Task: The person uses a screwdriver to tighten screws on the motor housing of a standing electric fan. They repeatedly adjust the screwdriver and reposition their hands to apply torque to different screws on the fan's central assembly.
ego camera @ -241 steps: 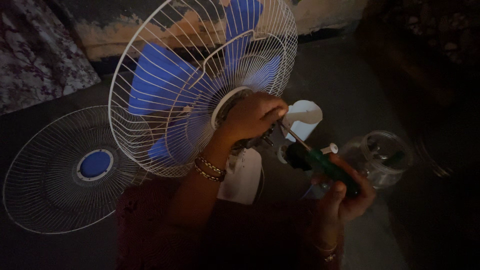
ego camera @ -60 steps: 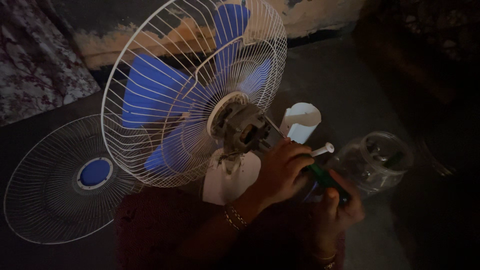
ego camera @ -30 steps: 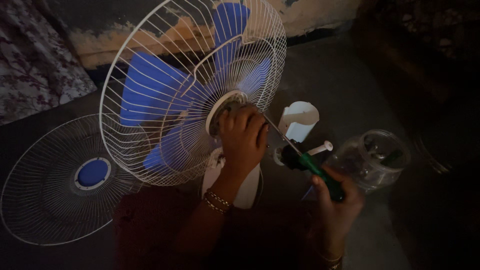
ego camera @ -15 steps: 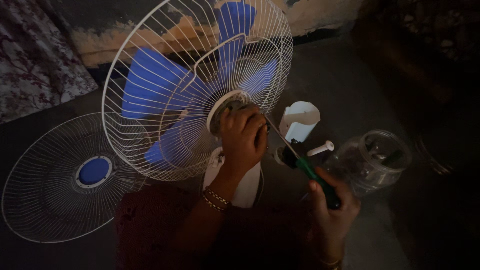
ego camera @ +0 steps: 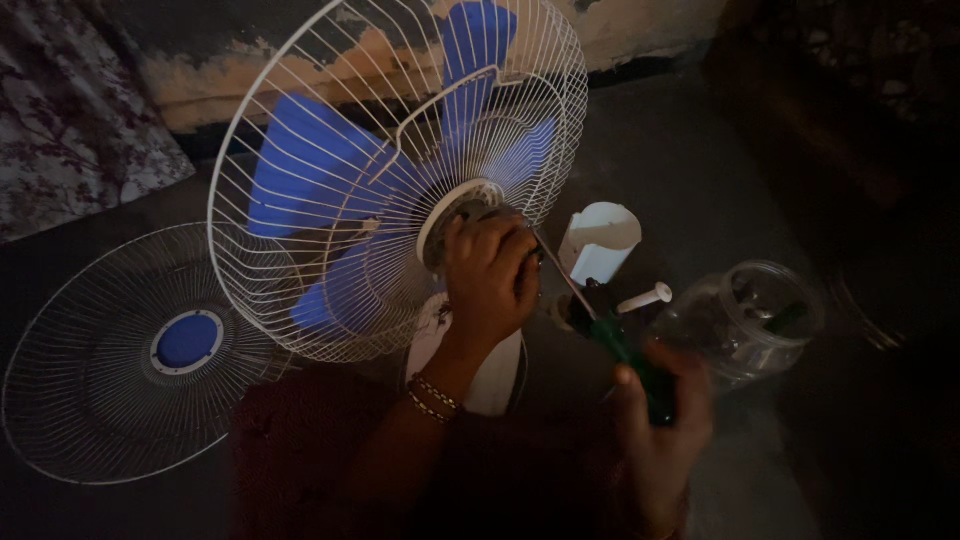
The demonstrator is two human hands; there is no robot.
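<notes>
While the left hand curls over the motor housing at the back of the fan, its fingers are bent close together and press against the round white collar where the rear guard meets the motor. Whether they pinch a small part there cannot be told, since the knuckles hide it. The wrist below them wears thin beaded bangles. Beyond the fingertips, through the white wire of the rear guard, the blue blades show, and the whole fan head tilts back and away from the person.

The right hand is closed around the dark green handle of a screwdriver, fingers wrapped tight with the thumb lying along the grip. The metal shaft runs up and to the left from that fist, and its tip reaches the motor housing just beside the left fingers, touching or nearly touching the same spot; the exact contact is hidden in the dim light.

Just past the right hand's fingers lies a clear plastic jar on its side with small dark items inside. Between the jar and the screwdriver shaft rests a small white peg, and above that stands a white plastic cover piece. Under the left forearm sits the white fan stand. Well off to the far side of the left hand, the detached front guard with a blue centre disc lies flat on the dark floor.
</notes>
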